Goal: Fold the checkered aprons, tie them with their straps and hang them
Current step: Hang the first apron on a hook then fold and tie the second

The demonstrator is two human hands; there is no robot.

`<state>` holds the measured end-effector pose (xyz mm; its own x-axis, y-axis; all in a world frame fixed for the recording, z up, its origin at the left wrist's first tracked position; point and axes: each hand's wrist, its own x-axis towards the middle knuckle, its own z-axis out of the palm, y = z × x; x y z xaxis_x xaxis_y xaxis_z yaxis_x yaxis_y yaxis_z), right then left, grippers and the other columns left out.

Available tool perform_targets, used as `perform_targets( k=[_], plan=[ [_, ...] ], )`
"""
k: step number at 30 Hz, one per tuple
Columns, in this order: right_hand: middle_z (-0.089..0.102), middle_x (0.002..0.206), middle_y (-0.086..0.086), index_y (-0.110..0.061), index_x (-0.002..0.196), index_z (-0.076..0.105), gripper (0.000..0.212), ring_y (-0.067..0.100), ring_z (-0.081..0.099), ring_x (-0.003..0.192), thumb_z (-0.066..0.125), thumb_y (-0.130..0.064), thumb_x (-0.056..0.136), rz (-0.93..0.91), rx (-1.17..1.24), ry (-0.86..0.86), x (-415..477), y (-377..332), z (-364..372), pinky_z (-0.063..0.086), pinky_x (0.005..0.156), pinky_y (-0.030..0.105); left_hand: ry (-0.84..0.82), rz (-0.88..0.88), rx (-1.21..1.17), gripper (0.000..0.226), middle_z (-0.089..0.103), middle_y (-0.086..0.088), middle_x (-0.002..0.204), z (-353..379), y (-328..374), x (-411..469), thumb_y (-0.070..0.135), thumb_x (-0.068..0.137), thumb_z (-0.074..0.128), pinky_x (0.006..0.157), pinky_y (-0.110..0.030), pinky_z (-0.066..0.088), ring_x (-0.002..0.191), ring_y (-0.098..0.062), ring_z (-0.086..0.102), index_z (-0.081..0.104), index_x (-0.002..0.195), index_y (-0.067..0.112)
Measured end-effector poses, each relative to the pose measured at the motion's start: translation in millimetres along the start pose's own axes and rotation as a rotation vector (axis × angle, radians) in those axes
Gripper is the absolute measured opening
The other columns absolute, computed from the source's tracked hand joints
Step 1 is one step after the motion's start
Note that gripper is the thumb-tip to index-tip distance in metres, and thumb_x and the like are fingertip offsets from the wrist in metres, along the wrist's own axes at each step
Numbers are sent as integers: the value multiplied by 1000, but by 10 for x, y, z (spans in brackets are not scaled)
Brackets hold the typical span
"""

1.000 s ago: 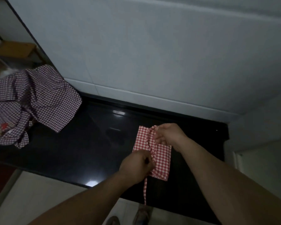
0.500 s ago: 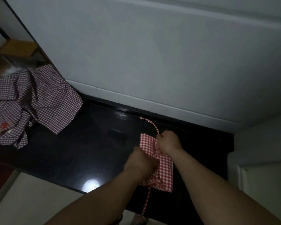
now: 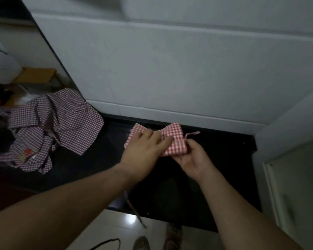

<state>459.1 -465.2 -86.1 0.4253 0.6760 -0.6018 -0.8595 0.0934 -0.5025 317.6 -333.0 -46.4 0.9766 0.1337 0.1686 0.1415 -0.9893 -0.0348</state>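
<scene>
A small folded red-and-white checkered apron [image 3: 173, 136] is held just above the black counter [image 3: 90, 165], cinched in the middle like a bow. My left hand [image 3: 143, 152] lies over its left half, fingers spread across the cloth. From below, my right hand [image 3: 192, 159] pinches its right end. One strap end [image 3: 192, 133] sticks out to the right; another strap [image 3: 134, 210] hangs down past the counter's front edge. A dark purple checkered apron [image 3: 51, 129] lies crumpled in a heap at the counter's left.
A white tiled wall [image 3: 170, 73] rises right behind the counter. A white cabinet or door [image 3: 296, 177] closes off the right side. Clutter and a wooden stool [image 3: 36, 76] sit at the far left. My feet and a dark cord [image 3: 107, 243] show on the floor below.
The red apron went from lying lengthwise on the counter to being lifted and turned sideways. My left hand moved on top of it, and my right hand shifted under its right end.
</scene>
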Motion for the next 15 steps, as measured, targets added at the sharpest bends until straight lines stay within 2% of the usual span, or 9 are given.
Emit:
perform_targets(
  k=[1,3,4,5,6,9,10,13,15],
  plan=[
    [75,116,21,2,124,67,35,29,75,104,47,-19,104,-8,-74,83,-33,58,-106,58,88,41,-110,17,-57,69,53,-10,137,114,121,-75,26,90,50,99,-48,45,124,-36,51,36,157,32],
    [78,108,17,-2,119,70,28,29,76,96,54,-18,101,-13,-381,308,-129,218,-457,59,79,37,-431,34,-175,86,20,-14,169,490,430,-294,31,95,56,123,-55,24,154,-36,22,7,166,35],
    [78,107,16,-4,117,70,24,28,76,96,58,-17,101,-7,-503,394,-191,296,-639,58,77,35,-552,39,-204,92,3,-11,174,672,581,-409,41,97,58,127,-56,10,159,-34,5,-3,166,34],
    [77,108,15,-6,114,69,19,26,74,95,60,-17,101,-8,-553,454,-243,349,-796,57,75,33,-594,42,-213,95,-6,-9,175,816,702,-492,50,98,56,128,-57,2,160,-32,-6,-8,166,32],
    [77,108,14,-7,112,69,16,24,73,94,61,-16,101,-20,-551,483,-287,381,-918,55,73,32,-571,31,-230,94,-8,-7,175,938,791,-532,57,99,52,128,-57,-1,160,-30,-10,-9,166,30],
    [76,108,14,-10,103,70,10,26,71,98,60,-12,99,-51,-527,475,-365,373,-989,56,82,36,-434,42,-251,84,7,-7,175,1059,816,-536,65,100,40,128,-57,-3,161,-30,-1,3,167,30],
    [76,107,13,-11,101,70,9,27,71,100,61,-11,98,-77,-540,477,-384,352,-948,55,83,38,-415,60,-223,83,7,-8,174,1061,782,-513,67,100,38,127,-59,-4,160,-32,-3,5,167,31],
    [75,99,6,-13,96,72,7,21,69,94,65,-15,96,-230,-705,563,-450,420,-861,50,76,33,-491,63,-166,86,-19,-11,172,1089,775,-546,69,100,37,122,-66,-12,157,-36,-23,-8,165,34],
    [71,95,-1,-19,91,72,7,15,67,90,67,-18,96,-433,-964,562,-478,471,-777,51,77,33,-531,51,-158,89,-26,-13,170,1106,811,-532,70,99,37,120,-68,-14,155,-37,-28,-12,165,34]
  ],
)
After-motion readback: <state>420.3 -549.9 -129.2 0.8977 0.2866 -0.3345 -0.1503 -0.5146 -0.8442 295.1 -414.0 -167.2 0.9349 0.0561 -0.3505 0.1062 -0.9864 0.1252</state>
